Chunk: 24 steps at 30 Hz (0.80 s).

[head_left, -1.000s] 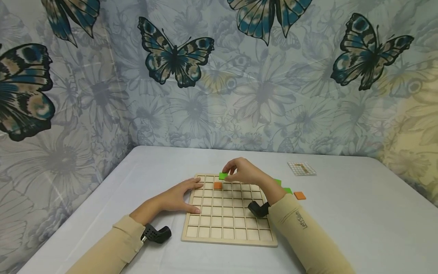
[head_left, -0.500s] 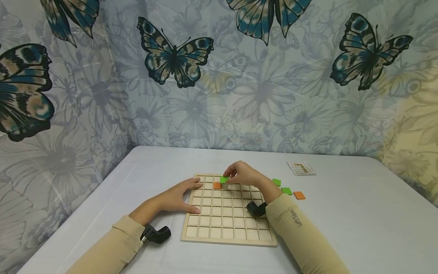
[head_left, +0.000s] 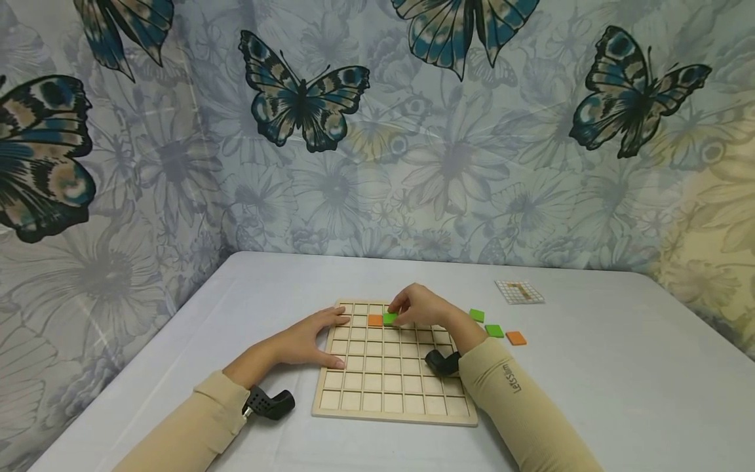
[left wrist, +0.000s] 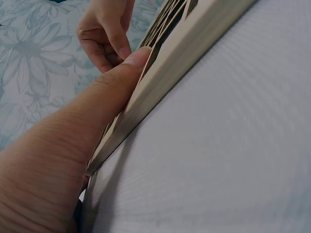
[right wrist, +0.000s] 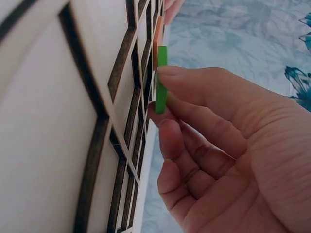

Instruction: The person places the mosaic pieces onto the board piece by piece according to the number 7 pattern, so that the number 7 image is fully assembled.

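A wooden grid board (head_left: 362,381) lies on the white table. My left hand (head_left: 307,337) rests at its left side with fingers spread; in the left wrist view the thumb (left wrist: 138,57) lies over the board's edge. My right hand (head_left: 421,307) pinches a green square tile (head_left: 388,319) between thumb and fingers over the board's second row from the back. Just left of it, an orange square tile (head_left: 375,320) sits in a cell. Seen from the right wrist, the green tile (right wrist: 161,92) is edge-on, close over the grid, and its far side is hidden by fingers.
Right of the board lie two loose green tiles (head_left: 494,331) and one loose orange tile (head_left: 516,338). A small card with a printed grid pattern (head_left: 519,292) lies further back. Behind the table hangs a butterfly-patterned cloth (head_left: 460,177).
My right hand has moved the green tile slightly right and toward me, from the back row to beside the orange tile. The left hand has stayed in place.
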Available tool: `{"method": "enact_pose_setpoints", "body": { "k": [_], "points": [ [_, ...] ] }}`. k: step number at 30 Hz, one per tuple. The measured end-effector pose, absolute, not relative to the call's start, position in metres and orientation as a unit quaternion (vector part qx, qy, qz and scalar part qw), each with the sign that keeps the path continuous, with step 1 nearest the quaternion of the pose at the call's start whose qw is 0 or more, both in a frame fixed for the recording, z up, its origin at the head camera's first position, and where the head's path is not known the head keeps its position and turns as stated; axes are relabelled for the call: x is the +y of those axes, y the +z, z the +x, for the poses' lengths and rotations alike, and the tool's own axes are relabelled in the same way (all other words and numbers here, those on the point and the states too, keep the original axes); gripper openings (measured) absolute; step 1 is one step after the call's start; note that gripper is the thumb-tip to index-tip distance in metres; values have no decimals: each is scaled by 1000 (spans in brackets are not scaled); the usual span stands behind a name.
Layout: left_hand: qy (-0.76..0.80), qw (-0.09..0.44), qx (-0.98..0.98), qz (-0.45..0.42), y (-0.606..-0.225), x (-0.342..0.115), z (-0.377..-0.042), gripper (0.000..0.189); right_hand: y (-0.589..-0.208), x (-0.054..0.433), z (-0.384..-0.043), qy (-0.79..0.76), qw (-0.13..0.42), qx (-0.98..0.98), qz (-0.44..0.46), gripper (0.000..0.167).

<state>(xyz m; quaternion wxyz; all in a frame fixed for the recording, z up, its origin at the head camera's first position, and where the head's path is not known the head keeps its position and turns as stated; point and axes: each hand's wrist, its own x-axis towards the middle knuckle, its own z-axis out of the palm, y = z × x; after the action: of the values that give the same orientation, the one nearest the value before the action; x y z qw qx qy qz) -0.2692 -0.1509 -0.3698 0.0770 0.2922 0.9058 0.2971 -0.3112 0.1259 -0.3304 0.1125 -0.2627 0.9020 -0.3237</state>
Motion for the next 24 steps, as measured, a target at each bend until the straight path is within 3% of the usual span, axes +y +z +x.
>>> {"method": "enact_pose_setpoints", "body": {
  "k": [24],
  "points": [
    [302,77,903,297,-370,-151,-270,86,-331,126,-310,-293,104,911,-273,20]
  ]
}}
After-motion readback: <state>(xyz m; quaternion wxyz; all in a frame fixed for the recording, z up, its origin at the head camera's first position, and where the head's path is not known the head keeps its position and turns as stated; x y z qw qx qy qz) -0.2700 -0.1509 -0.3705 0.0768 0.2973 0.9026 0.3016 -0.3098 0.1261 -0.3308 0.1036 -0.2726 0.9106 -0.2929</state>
